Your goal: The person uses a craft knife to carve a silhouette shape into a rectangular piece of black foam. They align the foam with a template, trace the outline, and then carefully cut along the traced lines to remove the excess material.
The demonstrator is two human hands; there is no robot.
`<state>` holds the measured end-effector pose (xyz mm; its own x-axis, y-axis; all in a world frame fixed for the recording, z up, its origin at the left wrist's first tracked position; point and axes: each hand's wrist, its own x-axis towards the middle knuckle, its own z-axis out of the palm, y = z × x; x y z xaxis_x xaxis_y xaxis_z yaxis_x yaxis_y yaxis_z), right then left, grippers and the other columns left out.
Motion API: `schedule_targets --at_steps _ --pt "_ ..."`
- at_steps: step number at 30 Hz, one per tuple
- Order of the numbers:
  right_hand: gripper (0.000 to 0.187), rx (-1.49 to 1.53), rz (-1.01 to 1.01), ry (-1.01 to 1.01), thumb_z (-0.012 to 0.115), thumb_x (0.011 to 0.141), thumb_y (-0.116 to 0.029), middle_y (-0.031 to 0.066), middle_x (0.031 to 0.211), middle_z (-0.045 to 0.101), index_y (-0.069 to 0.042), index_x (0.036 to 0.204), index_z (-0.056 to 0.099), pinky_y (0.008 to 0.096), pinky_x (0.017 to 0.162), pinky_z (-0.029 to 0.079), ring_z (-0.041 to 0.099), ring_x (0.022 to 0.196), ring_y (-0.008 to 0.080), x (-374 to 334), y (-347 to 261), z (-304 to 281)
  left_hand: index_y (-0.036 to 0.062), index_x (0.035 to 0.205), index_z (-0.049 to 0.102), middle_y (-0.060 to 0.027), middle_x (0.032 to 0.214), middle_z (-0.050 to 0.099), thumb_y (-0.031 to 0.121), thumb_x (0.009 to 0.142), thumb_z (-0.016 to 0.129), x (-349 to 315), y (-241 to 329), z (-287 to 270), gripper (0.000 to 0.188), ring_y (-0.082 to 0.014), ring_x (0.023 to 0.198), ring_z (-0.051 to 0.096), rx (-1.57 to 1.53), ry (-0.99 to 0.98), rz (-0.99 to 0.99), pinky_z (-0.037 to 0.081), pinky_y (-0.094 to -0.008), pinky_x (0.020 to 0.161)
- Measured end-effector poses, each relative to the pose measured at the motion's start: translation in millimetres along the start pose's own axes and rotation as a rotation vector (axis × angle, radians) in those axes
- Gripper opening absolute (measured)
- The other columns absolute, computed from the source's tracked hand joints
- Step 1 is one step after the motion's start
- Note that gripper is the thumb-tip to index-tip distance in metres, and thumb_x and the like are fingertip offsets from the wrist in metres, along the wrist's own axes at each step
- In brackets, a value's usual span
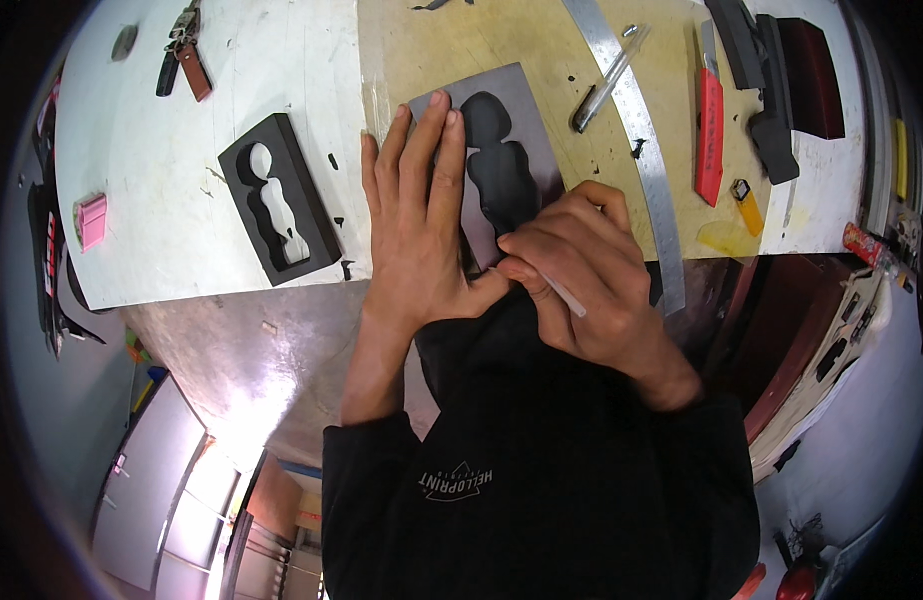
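My left hand (417, 205) lies flat with its fingers stretched out on the left part of a grey rectangular panel (532, 125). A black shape with rounded lobes (502, 180) shows in the middle of that panel; whether it is a recess or an inlaid piece I cannot tell. Over the panel's near right corner, my right hand (592, 265) is closed around a slim whitish pen-like tool (566, 296), whose tip is hidden by the fingers. Left of my left hand rests a black foam block (320, 210) with a similar lobed cut-out through it.
To the right lie a curved-looking steel ruler (654, 190), a clear pen (612, 78), a red cutter knife (710, 135), a small yellow cutter (748, 207) and dark foam offcuts (775, 145). Keys with a brown leather fob (194, 70) and a pink object (91, 220) sit at left.
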<state>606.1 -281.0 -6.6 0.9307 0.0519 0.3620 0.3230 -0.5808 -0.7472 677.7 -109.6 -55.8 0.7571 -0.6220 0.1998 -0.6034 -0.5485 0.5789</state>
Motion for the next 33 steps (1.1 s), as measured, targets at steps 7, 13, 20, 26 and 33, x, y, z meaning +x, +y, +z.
schedule_targets --at_steps 7,13,20,26,33 --pt "0.008 0.107 0.064 -0.032 0.073 0.087 -0.004 0.0097 0.076 0.067 0.001 0.091 0.069 0.0388 0.079 0.045 0.065 0.070 0.0262 3.0 12.2 -7.7 0.0007 0.158 0.030 -0.0214 0.163 0.030 0.056 0.069 0.073 -0.2 -1.6 0.9 0.114 -0.0490 0.147 0.029 0.005 -0.007 0.013 0.013 -0.0680 0.118" --pt "0.012 0.073 0.049 -0.073 0.073 0.084 -0.002 0.0096 0.083 0.067 -0.001 0.094 0.066 0.0417 0.084 0.043 0.063 0.074 0.0248 -3.0 11.3 -11.4 0.0005 0.159 0.029 -0.0221 0.163 0.029 0.065 0.072 0.073 -0.7 -1.6 0.1 0.117 -0.0479 0.149 0.026 -0.001 -0.015 0.012 0.011 -0.0673 0.119" --pt "0.017 0.011 0.018 -0.072 0.076 0.079 -0.003 0.0099 0.086 0.066 0.000 0.093 0.067 0.0443 0.085 0.042 0.062 0.078 0.0245 -11.8 0.8 -8.6 -0.0008 0.158 0.028 -0.0225 0.163 0.029 0.078 0.073 0.067 -0.3 -1.8 -0.6 0.122 -0.0471 0.150 0.025 -0.021 -0.018 0.022 0.010 -0.0664 0.119" --pt "0.017 -0.021 -0.001 -0.072 0.076 0.078 -0.002 0.0091 0.084 0.065 0.001 0.092 0.067 0.0441 0.084 0.043 0.062 0.077 0.0235 -17.5 -4.7 -7.5 -0.0007 0.159 0.027 -0.0223 0.163 0.029 0.073 0.068 0.071 -0.1 -3.1 0.0 0.125 -0.0476 0.150 0.025 -0.024 -0.022 0.023 0.010 -0.0668 0.119" --pt "0.015 0.052 0.023 -0.084 0.074 0.079 -0.001 0.0090 0.082 0.063 0.000 0.090 0.066 0.0431 0.083 0.043 0.061 0.075 0.0239 -16.5 -5.4 -7.9 -0.0006 0.159 0.027 -0.0220 0.163 0.029 0.073 0.067 0.072 0.5 -1.4 -0.4 0.126 -0.0479 0.150 0.026 -0.021 -0.014 0.023 0.010 -0.0673 0.119"
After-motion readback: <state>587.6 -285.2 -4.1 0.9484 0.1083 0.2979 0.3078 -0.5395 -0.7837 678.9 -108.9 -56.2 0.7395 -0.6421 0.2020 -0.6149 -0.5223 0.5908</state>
